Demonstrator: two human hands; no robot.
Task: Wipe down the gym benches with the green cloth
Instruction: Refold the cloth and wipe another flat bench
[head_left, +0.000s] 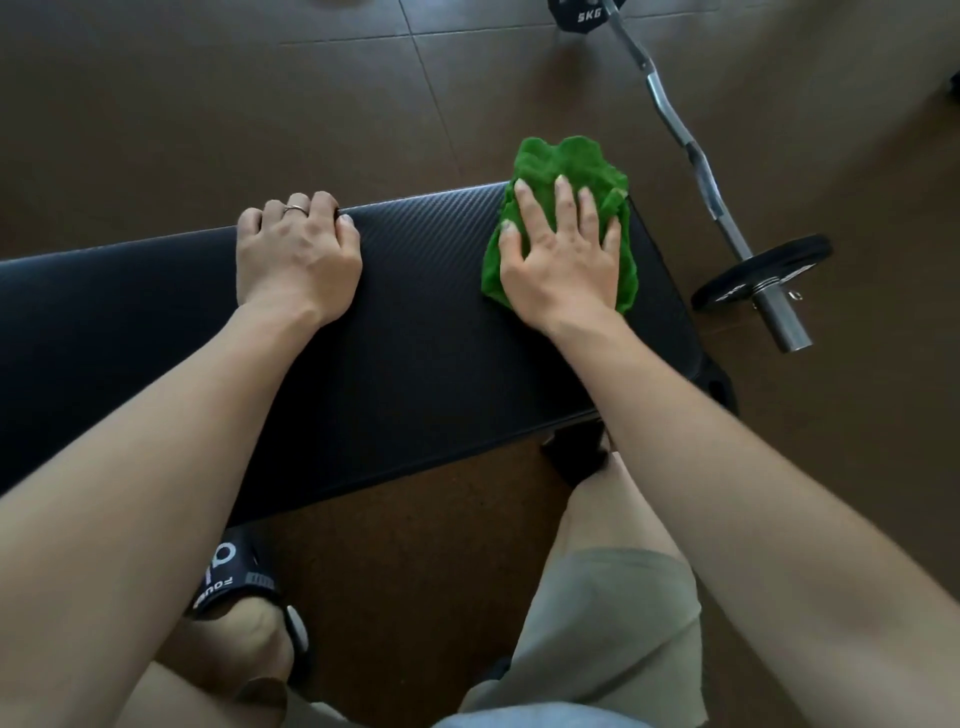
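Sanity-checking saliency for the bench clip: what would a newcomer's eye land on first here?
The bright green cloth stands out, bunched at the far right corner of the black bench, with the right hand pressing flat on it, fingers spread. The left hand grips the bench's far edge, a ring on one finger. On the brown floor beyond lies a curl bar with black weight plates.
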